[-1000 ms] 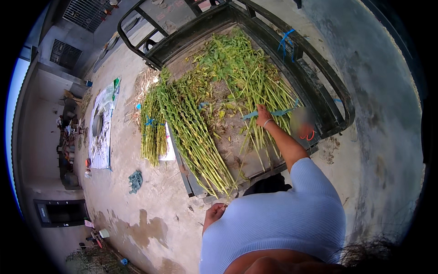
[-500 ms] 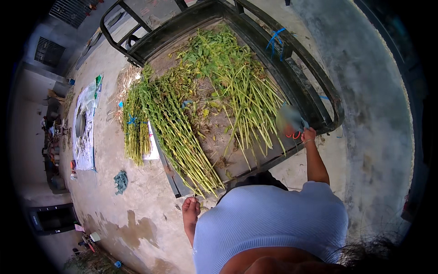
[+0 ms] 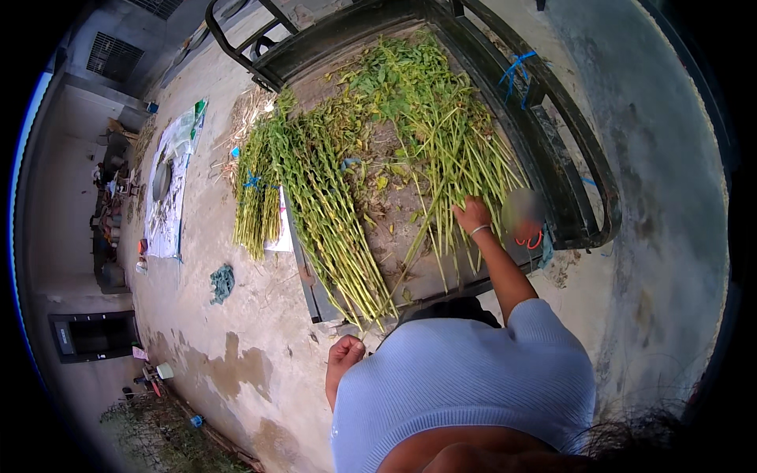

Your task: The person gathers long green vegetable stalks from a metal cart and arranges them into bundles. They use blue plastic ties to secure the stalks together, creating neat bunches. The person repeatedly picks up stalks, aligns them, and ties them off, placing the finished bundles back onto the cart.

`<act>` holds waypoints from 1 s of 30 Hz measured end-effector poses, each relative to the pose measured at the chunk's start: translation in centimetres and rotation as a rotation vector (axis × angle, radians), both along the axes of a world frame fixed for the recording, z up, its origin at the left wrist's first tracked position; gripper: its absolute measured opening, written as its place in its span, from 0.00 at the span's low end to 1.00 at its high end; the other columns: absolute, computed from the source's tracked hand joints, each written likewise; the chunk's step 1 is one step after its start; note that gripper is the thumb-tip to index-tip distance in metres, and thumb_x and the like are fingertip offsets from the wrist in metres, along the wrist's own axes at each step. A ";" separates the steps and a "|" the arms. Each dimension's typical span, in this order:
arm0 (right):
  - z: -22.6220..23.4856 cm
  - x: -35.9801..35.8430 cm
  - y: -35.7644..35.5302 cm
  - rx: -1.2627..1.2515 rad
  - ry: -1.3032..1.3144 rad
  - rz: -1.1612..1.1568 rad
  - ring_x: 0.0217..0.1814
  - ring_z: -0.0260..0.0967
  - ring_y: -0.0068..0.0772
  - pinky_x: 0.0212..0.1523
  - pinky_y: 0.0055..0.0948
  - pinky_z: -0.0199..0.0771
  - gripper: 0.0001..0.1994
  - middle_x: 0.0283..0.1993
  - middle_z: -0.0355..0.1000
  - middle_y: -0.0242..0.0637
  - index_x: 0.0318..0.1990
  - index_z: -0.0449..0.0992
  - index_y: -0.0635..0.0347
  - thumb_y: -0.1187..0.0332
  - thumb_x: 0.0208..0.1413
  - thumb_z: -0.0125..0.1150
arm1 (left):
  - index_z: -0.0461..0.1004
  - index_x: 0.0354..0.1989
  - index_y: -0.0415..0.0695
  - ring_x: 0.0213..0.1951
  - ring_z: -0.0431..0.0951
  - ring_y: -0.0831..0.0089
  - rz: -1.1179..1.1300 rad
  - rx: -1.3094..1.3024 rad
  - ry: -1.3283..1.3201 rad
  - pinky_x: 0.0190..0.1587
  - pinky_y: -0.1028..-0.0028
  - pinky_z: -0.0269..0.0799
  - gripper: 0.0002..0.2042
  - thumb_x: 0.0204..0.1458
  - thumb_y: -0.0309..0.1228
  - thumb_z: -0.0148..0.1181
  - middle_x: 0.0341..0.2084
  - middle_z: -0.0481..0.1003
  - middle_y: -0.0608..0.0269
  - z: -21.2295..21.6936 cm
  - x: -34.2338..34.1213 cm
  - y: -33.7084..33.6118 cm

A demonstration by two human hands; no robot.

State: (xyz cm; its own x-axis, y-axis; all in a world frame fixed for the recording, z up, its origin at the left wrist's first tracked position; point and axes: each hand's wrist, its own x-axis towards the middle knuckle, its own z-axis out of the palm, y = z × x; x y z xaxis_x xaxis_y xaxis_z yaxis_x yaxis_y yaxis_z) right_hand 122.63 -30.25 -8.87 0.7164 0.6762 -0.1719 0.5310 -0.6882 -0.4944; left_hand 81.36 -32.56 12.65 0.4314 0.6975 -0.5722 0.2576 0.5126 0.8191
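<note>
My right hand point(image 3: 473, 214) reaches over the right-hand heap of loose green plant stalks point(image 3: 449, 142), its fingers closed at the stalks; how many it grips is hidden. Below the left-hand row, my left hand point(image 3: 343, 356) is closed in a pinch near the cut ends, and what it holds, if anything, is too small to make out. The left-hand row of leafy stalks point(image 3: 335, 229) lies side by side, ends toward me. Red scissor-like handles point(image 3: 530, 240) show at the bed's near right corner, partly blurred.
The dark metal cart bed point(image 3: 347, 39) has raised rails, with blue ties point(image 3: 516, 75) on the right one. Left of it lie a tied stalk bundle point(image 3: 256, 213), a crumpled teal cloth point(image 3: 222, 284) and a white sheet point(image 3: 169, 213) bearing a round dark object.
My right hand has moved left from beside the red handles onto the right-hand stalks. My left hand stays pinched near the left-hand row. The whole view has shifted slightly.
</note>
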 end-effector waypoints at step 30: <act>-3.0 1.2 -0.8 0.527 1.658 -0.207 0.23 0.65 0.24 0.11 0.16 0.55 0.07 0.30 0.69 0.42 0.35 0.65 0.63 0.70 0.50 0.51 | 0.67 0.20 0.38 0.14 0.56 0.85 0.159 0.362 -0.050 0.16 0.83 0.49 0.08 0.44 0.28 0.58 0.11 0.63 0.69 9.0 -5.6 -0.9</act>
State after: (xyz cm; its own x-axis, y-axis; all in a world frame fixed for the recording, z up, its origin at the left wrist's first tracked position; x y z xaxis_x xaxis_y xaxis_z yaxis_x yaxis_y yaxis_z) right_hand 123.81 -31.06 -11.91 0.1000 0.8239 -0.5579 -0.7899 -0.2752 -0.5481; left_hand 75.78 -33.42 21.63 0.3227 0.9106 -0.2581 0.1540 0.2185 0.9636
